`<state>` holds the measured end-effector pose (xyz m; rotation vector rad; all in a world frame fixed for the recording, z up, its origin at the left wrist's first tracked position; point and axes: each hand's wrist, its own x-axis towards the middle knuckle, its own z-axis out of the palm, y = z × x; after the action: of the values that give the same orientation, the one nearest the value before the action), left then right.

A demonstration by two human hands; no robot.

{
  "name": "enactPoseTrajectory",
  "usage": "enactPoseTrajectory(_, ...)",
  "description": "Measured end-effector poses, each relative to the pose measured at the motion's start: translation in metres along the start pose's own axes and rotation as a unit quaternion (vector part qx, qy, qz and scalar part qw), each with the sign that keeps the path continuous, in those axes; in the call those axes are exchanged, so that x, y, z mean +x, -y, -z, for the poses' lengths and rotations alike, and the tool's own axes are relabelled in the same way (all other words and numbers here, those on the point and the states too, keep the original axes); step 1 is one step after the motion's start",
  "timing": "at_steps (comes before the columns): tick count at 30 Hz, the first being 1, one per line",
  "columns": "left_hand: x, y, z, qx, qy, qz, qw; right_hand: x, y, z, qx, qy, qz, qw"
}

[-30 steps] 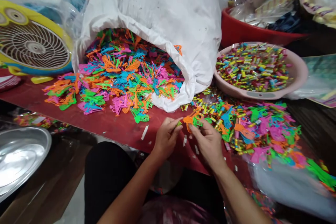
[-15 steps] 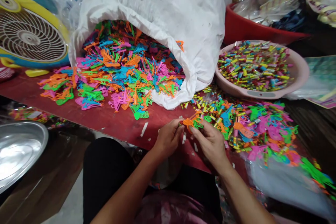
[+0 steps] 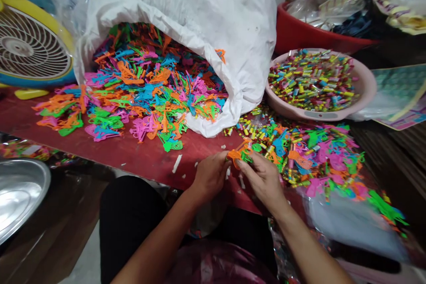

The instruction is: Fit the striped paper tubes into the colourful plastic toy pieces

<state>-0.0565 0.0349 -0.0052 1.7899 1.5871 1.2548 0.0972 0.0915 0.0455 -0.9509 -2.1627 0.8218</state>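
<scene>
Together, left hand [image 3: 209, 175], right hand [image 3: 261, 182], pinching an orange plastic piece [image 3: 234, 156], held between them

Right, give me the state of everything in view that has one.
Left hand, closed on the orange plastic piece's end
Right hand, pinching the orange plastic piece
White woven sack, lying open, plastic pieces spilling from its mouth
Pink basin, full of small multicoloured tubes
Red basin, holding plastic bags
</scene>
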Motion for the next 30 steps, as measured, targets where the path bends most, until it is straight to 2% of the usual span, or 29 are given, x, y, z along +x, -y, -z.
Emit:
enactPoseTrajectory(4, -0.002, -0.001, -0.004, 0.065, 0.026, 0.015, 0.997, -0.01, -0.012, -0.003, 0.107, 0.035, -0.109, 0.988)
enactPoseTrajectory(7, 0.0, -0.002, -0.006, 0.073, 0.036, 0.03, 0.996, -0.015, -0.026, 0.009, 0.144, 0.024, -0.16, 0.976)
enactPoseTrajectory(9, 0.009, -0.003, -0.007, 0.067, 0.008, 0.04, 0.997, -0.011, -0.035, 0.032, 0.142, -0.044, -0.188, 0.971)
enactPoseTrajectory(11, 0.025, -0.005, -0.011, 0.075, -0.013, 0.046, 0.996, 0.002, -0.043, 0.068, 0.127, -0.16, -0.196, 0.959)
enactPoseTrajectory(14, 0.056, -0.012, -0.024, 0.097, 0.015, 0.064, 0.993, 0.032, -0.056, 0.133, 0.087, -0.303, -0.162, 0.935)
enactPoseTrajectory(16, 0.075, -0.019, -0.036, 0.108, 0.033, 0.1, 0.989, 0.052, -0.065, 0.172, 0.008, -0.333, -0.182, 0.925)
enactPoseTrajectory(18, 0.088, -0.025, -0.047, 0.124, 0.046, 0.126, 0.983, 0.065, -0.074, 0.199, -0.166, -0.328, -0.217, 0.904)
enactPoseTrajectory(20, 0.095, -0.028, -0.056, 0.142, 0.054, 0.146, 0.978, 0.07, -0.08, 0.21, -0.365, -0.33, -0.215, 0.844)
enactPoseTrajectory(21, 0.097, -0.028, -0.058, 0.148, 0.055, 0.155, 0.975, 0.071, -0.081, 0.209, -0.437, -0.337, -0.19, 0.812)
enactPoseTrajectory(22, 0.097, -0.027, -0.059, 0.15, 0.053, 0.163, 0.974, 0.072, -0.08, 0.203, -0.477, -0.342, -0.148, 0.796)
enactPoseTrajectory(23, 0.096, -0.025, -0.059, 0.147, 0.046, 0.169, 0.973, 0.072, -0.079, 0.192, -0.482, -0.339, -0.095, 0.802)
enactPoseTrajectory(25, 0.091, -0.019, -0.054, 0.122, 0.026, 0.181, 0.976, 0.074, -0.07, 0.158, -0.415, -0.288, 0.025, 0.863)
enactPoseTrajectory(27, 0.081, -0.01, -0.045, 0.073, -0.007, 0.179, 0.981, 0.081, -0.058, 0.116, -0.293, -0.202, 0.115, 0.927)
enactPoseTrajectory(28, 0.075, -0.005, -0.039, 0.045, -0.03, 0.17, 0.984, 0.086, -0.051, 0.094, -0.239, -0.16, 0.136, 0.948)
enactPoseTrajectory(30, 0.058, 0.004, -0.026, -0.003, -0.083, 0.141, 0.986, 0.102, -0.04, 0.052, -0.175, -0.092, 0.155, 0.968)
